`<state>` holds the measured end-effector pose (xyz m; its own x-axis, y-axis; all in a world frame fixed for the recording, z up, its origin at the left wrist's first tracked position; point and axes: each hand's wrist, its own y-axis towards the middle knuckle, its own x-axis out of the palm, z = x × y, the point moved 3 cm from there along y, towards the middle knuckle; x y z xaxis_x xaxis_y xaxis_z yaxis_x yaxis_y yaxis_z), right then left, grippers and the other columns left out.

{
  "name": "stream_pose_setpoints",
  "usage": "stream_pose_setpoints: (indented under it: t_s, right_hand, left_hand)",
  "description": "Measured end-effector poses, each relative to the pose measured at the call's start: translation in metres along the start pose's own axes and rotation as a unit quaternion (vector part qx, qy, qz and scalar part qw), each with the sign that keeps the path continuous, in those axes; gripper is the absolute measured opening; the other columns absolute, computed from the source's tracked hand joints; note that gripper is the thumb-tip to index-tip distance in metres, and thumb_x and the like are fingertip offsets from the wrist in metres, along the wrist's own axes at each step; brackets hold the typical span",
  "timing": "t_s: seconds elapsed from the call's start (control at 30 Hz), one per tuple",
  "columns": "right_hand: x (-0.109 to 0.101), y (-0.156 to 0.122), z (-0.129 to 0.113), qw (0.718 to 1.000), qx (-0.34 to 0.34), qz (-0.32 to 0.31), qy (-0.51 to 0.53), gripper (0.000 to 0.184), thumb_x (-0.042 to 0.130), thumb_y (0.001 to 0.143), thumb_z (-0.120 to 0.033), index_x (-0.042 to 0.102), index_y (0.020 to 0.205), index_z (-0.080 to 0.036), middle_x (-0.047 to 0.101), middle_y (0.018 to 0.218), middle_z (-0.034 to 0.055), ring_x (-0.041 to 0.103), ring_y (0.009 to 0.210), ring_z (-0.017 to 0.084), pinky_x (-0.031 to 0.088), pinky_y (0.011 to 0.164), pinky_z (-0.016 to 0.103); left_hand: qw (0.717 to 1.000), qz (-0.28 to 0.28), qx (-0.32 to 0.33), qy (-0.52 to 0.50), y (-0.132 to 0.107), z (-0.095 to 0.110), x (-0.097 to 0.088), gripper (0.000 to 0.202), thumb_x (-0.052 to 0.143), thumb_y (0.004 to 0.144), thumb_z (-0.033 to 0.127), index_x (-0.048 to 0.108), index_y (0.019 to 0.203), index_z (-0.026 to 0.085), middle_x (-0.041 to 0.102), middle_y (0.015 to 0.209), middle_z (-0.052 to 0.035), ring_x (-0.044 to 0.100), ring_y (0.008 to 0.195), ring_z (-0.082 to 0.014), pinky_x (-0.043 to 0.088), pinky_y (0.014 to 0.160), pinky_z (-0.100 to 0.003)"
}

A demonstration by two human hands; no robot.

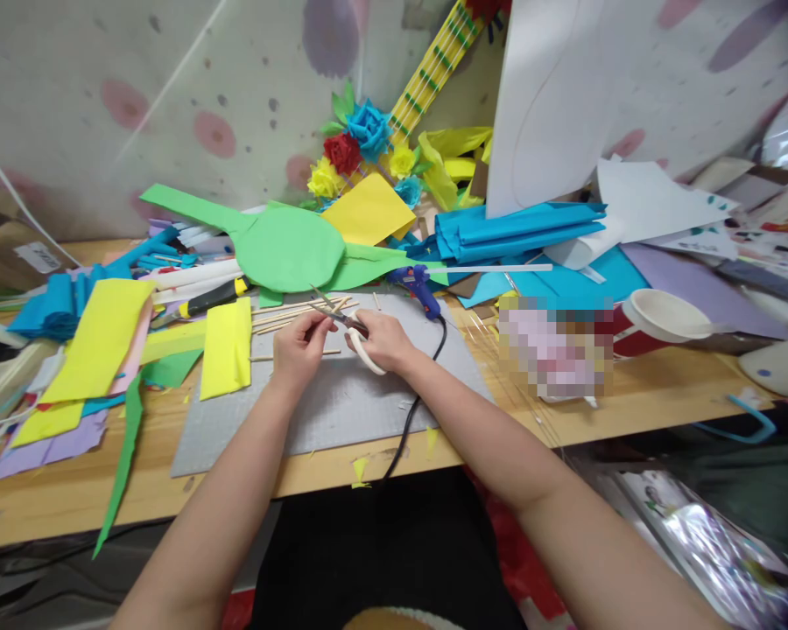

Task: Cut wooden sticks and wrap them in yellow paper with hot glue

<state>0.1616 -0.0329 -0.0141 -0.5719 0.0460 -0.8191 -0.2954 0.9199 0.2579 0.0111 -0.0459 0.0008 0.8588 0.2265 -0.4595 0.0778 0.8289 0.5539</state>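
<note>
Above the grey cutting mat (341, 407), my right hand (384, 341) is closed round the white handles of a pair of scissors (341, 315), whose blades stand apart and point up-left. My left hand (300, 346) pinches a thin wooden stick (325, 318) that reaches between the blades. Several more wooden sticks (282, 317) lie on the mat just beyond my hands. A blue hot glue gun (418, 287) rests behind my right hand, its black cord running off the table's front edge.
Green paper cut-outs (282, 249), yellow sheets (227, 348), blue folded paper (512, 232) and paper flowers (361, 144) crowd the back of the wooden table (636, 398). A red and white paper cup (657, 319) lies at the right. White card (552, 96) leans against the wall.
</note>
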Motion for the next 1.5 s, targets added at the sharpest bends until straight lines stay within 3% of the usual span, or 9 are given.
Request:
stream_pose_setpoints:
  t_s: [0.1,0.27,0.37,0.47,0.57,0.67,0.93,1.2,1.5]
  right_hand:
    - [0.001,-0.001,-0.003,0.999,0.022,-0.012,-0.032,0.018,0.049,0.073,-0.035,0.056,0.074,-0.019,0.061,0.076,0.0033,0.052,0.068,0.015,0.031,0.059,0.024]
    - [-0.001,0.005,-0.002,0.992,0.124,0.028,0.015,0.022,0.047,0.073,-0.036,0.059,0.080,-0.019,0.064,0.076,0.0044,0.056,0.070,0.017,0.036,0.063,0.026]
    - [0.000,0.009,-0.002,0.978,0.181,0.050,0.092,0.024,0.047,0.072,-0.035,0.059,0.086,-0.020,0.064,0.079,0.0039,0.058,0.073,0.018,0.040,0.065,0.026]
    - [0.003,0.010,-0.005,0.971,0.186,0.048,0.144,0.025,0.047,0.071,-0.033,0.059,0.089,-0.020,0.065,0.082,0.0037,0.058,0.075,0.019,0.041,0.067,0.027]
    - [0.005,0.008,-0.009,0.965,0.174,0.049,0.188,0.026,0.045,0.068,-0.028,0.059,0.088,-0.019,0.064,0.080,0.0030,0.057,0.071,0.017,0.042,0.065,0.026]
    - [0.004,0.007,-0.011,0.963,0.166,0.065,0.200,0.026,0.043,0.066,-0.027,0.059,0.085,-0.019,0.062,0.076,0.0017,0.054,0.066,0.016,0.040,0.063,0.026]
    - [0.006,0.010,-0.004,0.953,0.171,0.085,0.235,0.022,0.042,0.062,-0.025,0.058,0.074,-0.018,0.057,0.067,-0.0002,0.048,0.060,0.013,0.036,0.057,0.024]
    - [0.011,0.010,-0.002,0.948,0.158,0.091,0.261,0.015,0.042,0.061,-0.026,0.054,0.062,-0.017,0.055,0.060,-0.0015,0.047,0.055,0.011,0.034,0.052,0.021]
    - [0.000,0.011,0.003,0.974,0.151,0.053,0.160,0.023,0.045,0.067,-0.030,0.060,0.079,-0.019,0.061,0.071,0.0007,0.054,0.066,0.015,0.040,0.061,0.024]
  left_hand:
    - [1.000,-0.006,0.006,0.026,0.000,0.000,0.000,0.016,0.049,0.081,0.028,0.059,0.075,0.017,0.057,0.063,0.0008,0.048,0.053,-0.0091,0.038,0.054,-0.022]
    - [0.986,0.145,0.068,0.043,-0.008,0.005,0.005,0.034,0.059,0.073,0.034,0.050,0.101,0.016,0.054,0.099,-0.0092,0.051,0.098,-0.0204,0.040,0.088,-0.037]
    - [0.994,0.059,0.040,-0.089,-0.011,0.006,0.030,0.057,0.064,0.067,0.046,0.044,0.112,0.016,0.049,0.111,-0.0123,0.049,0.106,-0.0228,0.039,0.092,-0.038]
    - [0.968,-0.050,-0.068,-0.234,-0.011,0.006,0.054,0.087,0.068,0.057,0.056,0.032,0.127,0.017,0.040,0.129,-0.0163,0.041,0.121,-0.0278,0.035,0.099,-0.039]
    - [0.930,-0.095,-0.160,-0.317,-0.010,0.005,0.062,0.103,0.069,0.051,0.060,0.024,0.133,0.016,0.035,0.135,-0.0178,0.036,0.125,-0.0314,0.033,0.101,-0.042]
    - [0.913,-0.120,-0.183,-0.345,-0.010,0.008,0.060,0.111,0.073,0.046,0.058,0.021,0.135,0.017,0.031,0.139,-0.0172,0.032,0.127,-0.0332,0.035,0.100,-0.042]
    - [0.933,-0.084,-0.197,-0.290,-0.013,0.011,0.064,0.098,0.073,0.051,0.037,0.025,0.134,0.016,0.036,0.136,-0.0164,0.039,0.123,-0.0316,0.034,0.101,-0.043]
    - [0.946,-0.069,-0.196,-0.247,-0.015,0.013,0.063,0.089,0.070,0.053,0.034,0.030,0.129,0.012,0.040,0.133,-0.0181,0.039,0.123,-0.0313,0.032,0.102,-0.044]
    - [0.963,-0.113,-0.157,-0.189,-0.011,0.010,0.060,0.096,0.074,0.052,0.040,0.029,0.132,0.013,0.041,0.133,-0.0187,0.045,0.118,-0.0298,0.039,0.096,-0.041]
